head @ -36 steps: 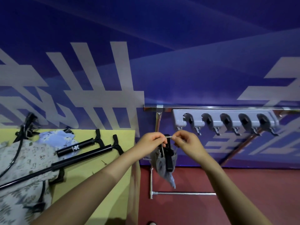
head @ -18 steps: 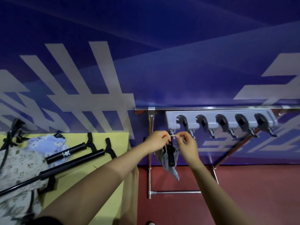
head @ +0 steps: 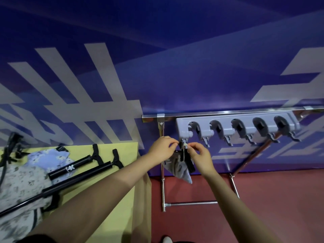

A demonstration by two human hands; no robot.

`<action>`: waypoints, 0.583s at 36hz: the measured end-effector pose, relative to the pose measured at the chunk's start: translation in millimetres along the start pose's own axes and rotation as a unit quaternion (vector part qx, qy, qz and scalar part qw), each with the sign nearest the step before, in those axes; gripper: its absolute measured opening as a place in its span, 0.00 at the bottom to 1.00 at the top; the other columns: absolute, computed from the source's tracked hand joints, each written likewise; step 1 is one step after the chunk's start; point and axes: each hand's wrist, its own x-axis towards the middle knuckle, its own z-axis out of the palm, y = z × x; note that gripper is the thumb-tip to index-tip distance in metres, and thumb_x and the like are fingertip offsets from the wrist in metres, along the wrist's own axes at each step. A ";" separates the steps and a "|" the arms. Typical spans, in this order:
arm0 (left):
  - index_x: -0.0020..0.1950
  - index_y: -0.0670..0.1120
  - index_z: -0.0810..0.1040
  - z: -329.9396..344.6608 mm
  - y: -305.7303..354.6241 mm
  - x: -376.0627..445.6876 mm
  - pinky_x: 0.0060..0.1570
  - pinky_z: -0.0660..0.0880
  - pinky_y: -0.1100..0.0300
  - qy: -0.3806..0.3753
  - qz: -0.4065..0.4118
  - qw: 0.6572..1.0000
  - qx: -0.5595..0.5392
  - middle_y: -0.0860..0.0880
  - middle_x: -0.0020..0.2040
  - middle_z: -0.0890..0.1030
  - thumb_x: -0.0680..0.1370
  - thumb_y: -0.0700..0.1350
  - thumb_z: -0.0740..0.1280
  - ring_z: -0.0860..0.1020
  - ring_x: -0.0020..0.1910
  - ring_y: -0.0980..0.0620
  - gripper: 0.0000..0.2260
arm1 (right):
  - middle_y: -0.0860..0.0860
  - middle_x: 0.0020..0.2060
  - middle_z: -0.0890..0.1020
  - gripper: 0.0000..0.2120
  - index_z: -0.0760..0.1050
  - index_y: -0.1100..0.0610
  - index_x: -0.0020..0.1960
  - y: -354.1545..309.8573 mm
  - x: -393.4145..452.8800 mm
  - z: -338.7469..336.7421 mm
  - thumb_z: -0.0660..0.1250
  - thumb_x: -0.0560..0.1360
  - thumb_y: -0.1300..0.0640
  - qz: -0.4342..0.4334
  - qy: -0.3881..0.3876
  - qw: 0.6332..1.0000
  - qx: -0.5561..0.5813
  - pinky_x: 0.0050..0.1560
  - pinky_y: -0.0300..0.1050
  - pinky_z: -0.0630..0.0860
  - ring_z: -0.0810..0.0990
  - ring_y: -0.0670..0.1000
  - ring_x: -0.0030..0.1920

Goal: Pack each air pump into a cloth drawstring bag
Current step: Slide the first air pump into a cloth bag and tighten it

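A grey cloth drawstring bag (head: 178, 170) hangs just below both hands, with the black air pump (head: 190, 163) sticking out of its mouth. Its pale drawstring (head: 184, 148) runs up between the hands to the leftmost hook (head: 185, 142) of a grey rack (head: 236, 126) directly above them. The left hand (head: 162, 149) pinches the drawstring with curled fingers from one side; the right hand (head: 199, 157) pinches it from the other, though whether the loop already sits on the hook is hard to make out. Well to the left of the left hand, a yellow table (head: 121, 149) carries two more black pumps (head: 78, 166), lying side by side, and patterned cloth bags (head: 21, 178).
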 end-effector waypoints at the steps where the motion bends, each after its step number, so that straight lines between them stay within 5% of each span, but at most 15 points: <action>1: 0.62 0.46 0.80 -3.3 -2.5 -2.7 0.58 0.69 0.58 0.005 0.000 1.000 -0.002 0.47 0.58 0.80 0.81 0.45 0.60 0.75 0.59 0.48 0.13 | 0.50 0.48 0.81 0.04 0.79 0.51 0.46 -2.3 -1.7 0.0 0.66 0.78 0.55 -0.002 0.003 1.000 -0.005 0.56 0.46 0.75 0.79 0.48 0.51; 4: 0.62 0.46 0.80 -11.7 -13.1 -12.0 0.58 0.67 0.60 0.022 -0.002 1.000 -0.017 0.46 0.58 0.80 0.82 0.43 0.59 0.75 0.60 0.49 0.13 | 0.50 0.49 0.80 0.03 0.78 0.51 0.48 -9.6 -10.4 0.7 0.66 0.78 0.55 -0.018 0.014 1.000 -0.017 0.56 0.44 0.74 0.79 0.46 0.51; 9: 0.61 0.48 0.79 -23.1 -36.2 -29.5 0.60 0.71 0.57 0.036 -0.031 0.998 -0.047 0.47 0.57 0.79 0.81 0.43 0.59 0.75 0.59 0.49 0.12 | 0.48 0.50 0.80 0.04 0.77 0.48 0.51 -19.6 -29.1 6.4 0.66 0.78 0.57 -0.051 0.073 0.996 -0.008 0.46 0.27 0.71 0.77 0.35 0.48; 13: 0.61 0.48 0.79 -31.2 -49.3 -47.6 0.60 0.72 0.56 0.051 -0.047 0.993 -0.092 0.48 0.59 0.79 0.81 0.43 0.60 0.76 0.59 0.51 0.12 | 0.51 0.44 0.80 0.06 0.76 0.49 0.45 -35.7 -45.7 17.3 0.66 0.78 0.59 -0.077 0.132 0.988 0.030 0.42 0.28 0.70 0.76 0.40 0.42; 16: 0.60 0.47 0.79 -36.7 -59.2 -65.2 0.59 0.73 0.60 0.061 -0.059 0.986 -0.144 0.50 0.58 0.80 0.81 0.42 0.60 0.77 0.58 0.53 0.11 | 0.51 0.38 0.78 0.06 0.75 0.56 0.44 -49.2 -59.0 31.1 0.65 0.78 0.62 -0.078 0.103 0.989 0.072 0.40 0.29 0.70 0.74 0.40 0.36; 19: 0.60 0.45 0.79 -40.8 -75.9 -86.1 0.46 0.69 0.77 0.085 -0.075 0.977 -0.180 0.50 0.56 0.80 0.81 0.40 0.61 0.77 0.52 0.58 0.11 | 0.46 0.33 0.76 0.07 0.75 0.56 0.42 -55.0 -69.0 52.0 0.64 0.79 0.62 -0.074 0.033 0.993 0.081 0.39 0.34 0.70 0.72 0.41 0.34; 21: 0.59 0.43 0.79 -44.4 -90.2 -102.5 0.38 0.69 0.78 0.094 -0.092 0.971 -0.198 0.49 0.53 0.80 0.81 0.39 0.61 0.76 0.48 0.58 0.10 | 0.44 0.31 0.75 0.08 0.75 0.53 0.41 -55.5 -72.2 69.3 0.64 0.79 0.61 -0.064 -0.006 0.996 0.065 0.38 0.37 0.70 0.72 0.43 0.34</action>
